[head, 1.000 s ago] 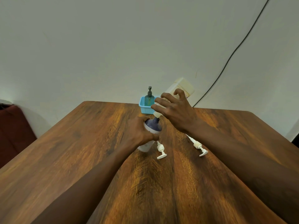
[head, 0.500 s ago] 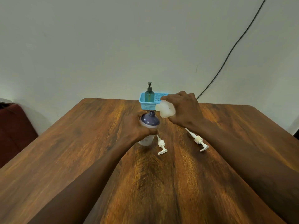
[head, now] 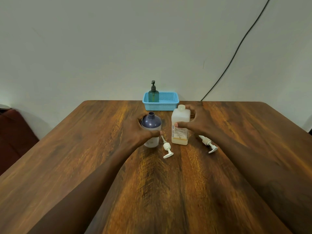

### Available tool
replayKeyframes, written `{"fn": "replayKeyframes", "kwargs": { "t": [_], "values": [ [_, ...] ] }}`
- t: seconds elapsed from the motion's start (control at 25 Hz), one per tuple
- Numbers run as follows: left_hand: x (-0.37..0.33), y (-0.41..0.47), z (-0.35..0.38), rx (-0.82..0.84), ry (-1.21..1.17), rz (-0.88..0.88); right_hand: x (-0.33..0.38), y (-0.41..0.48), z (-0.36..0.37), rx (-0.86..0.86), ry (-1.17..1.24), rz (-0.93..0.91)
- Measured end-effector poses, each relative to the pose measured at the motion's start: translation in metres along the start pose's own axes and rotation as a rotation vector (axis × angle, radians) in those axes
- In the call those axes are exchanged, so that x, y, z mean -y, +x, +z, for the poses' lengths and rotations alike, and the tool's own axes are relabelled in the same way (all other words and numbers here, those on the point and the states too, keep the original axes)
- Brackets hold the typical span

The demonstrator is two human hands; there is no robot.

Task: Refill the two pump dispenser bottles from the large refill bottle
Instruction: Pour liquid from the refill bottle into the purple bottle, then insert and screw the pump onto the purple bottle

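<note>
A dark blue dispenser bottle [head: 151, 122] with a bare open neck stands upright on the wooden table [head: 168, 191]; my left hand [head: 135, 132] grips it around its body. To its right the white refill bottle [head: 179, 133] stands upright on the table with a little yellowish liquid at its bottom. My right hand [head: 199, 125] holds it, thumb on the front and fingers behind. Two white pump heads lie loose on the table: one [head: 167, 148] between the bottles, the other [head: 208, 144] under my right wrist. A teal pump bottle [head: 153, 95] with its pump on stands in a blue basket [head: 168, 103].
The basket sits at the table's far edge against the wall. A black cable [head: 236, 51] runs down the wall behind the right side. A dark red seat [head: 13, 132] is off the table's left edge.
My right hand has brought the refill bottle down from its tilted pouring position over the blue bottle and stood it upright on the table. My left hand has kept its grip.
</note>
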State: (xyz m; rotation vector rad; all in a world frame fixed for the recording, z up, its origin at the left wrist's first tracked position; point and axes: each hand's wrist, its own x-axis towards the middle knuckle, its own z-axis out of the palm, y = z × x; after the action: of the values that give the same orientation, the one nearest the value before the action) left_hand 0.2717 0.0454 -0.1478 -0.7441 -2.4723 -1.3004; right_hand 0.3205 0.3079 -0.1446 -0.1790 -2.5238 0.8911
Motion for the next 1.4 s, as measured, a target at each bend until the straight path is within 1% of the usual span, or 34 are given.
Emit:
{"fn": "replayKeyframes", "kwargs": {
  "t": [0.08, 0.36, 0.48, 0.6, 0.68, 0.76, 0.84, 0.92, 1.04, 1.12, 1.28, 1.36, 1.4],
  "values": [
    [0.002, 0.000, 0.003, 0.012, 0.001, 0.004, -0.006, 0.001, -0.002, 0.011, 0.022, 0.018],
    [0.007, 0.000, 0.008, 0.025, 0.004, 0.008, -0.013, -0.003, -0.010, 0.144, 0.019, 0.042],
    [0.005, -0.001, 0.006, 0.004, 0.004, 0.028, -0.009, -0.007, -0.012, 0.112, -0.014, 0.022],
    [0.005, -0.001, 0.001, -0.016, 0.013, 0.036, 0.006, -0.011, -0.015, 0.040, -0.138, -0.086],
    [0.007, -0.002, -0.002, -0.002, 0.022, 0.032, 0.019, -0.014, -0.014, 0.015, -0.229, -0.233],
    [0.009, -0.005, -0.005, -0.001, 0.030, 0.026, 0.033, -0.018, -0.009, 0.034, -0.270, -0.416],
    [0.012, -0.008, -0.009, -0.010, 0.024, 0.025, 0.044, -0.023, 0.000, 0.113, -0.253, -0.523],
    [0.016, -0.011, -0.014, -0.016, 0.011, 0.029, 0.050, -0.029, 0.013, 0.203, -0.232, -0.560],
    [0.024, -0.013, -0.022, -0.005, -0.005, 0.001, 0.050, -0.032, 0.031, 0.360, -0.312, -0.545],
    [0.030, -0.014, -0.027, -0.018, -0.010, -0.004, 0.048, -0.031, 0.040, 0.479, -0.417, -0.528],
    [0.038, -0.016, -0.031, -0.013, 0.009, -0.003, 0.044, -0.029, 0.055, 0.681, -0.666, -0.559],
    [0.040, -0.017, -0.033, -0.017, 0.015, -0.007, 0.043, -0.029, 0.059, 0.719, -0.696, -0.515],
    [0.040, -0.018, -0.033, -0.018, 0.013, -0.008, 0.044, -0.028, 0.057, 0.705, -0.669, -0.501]
  ]
}}
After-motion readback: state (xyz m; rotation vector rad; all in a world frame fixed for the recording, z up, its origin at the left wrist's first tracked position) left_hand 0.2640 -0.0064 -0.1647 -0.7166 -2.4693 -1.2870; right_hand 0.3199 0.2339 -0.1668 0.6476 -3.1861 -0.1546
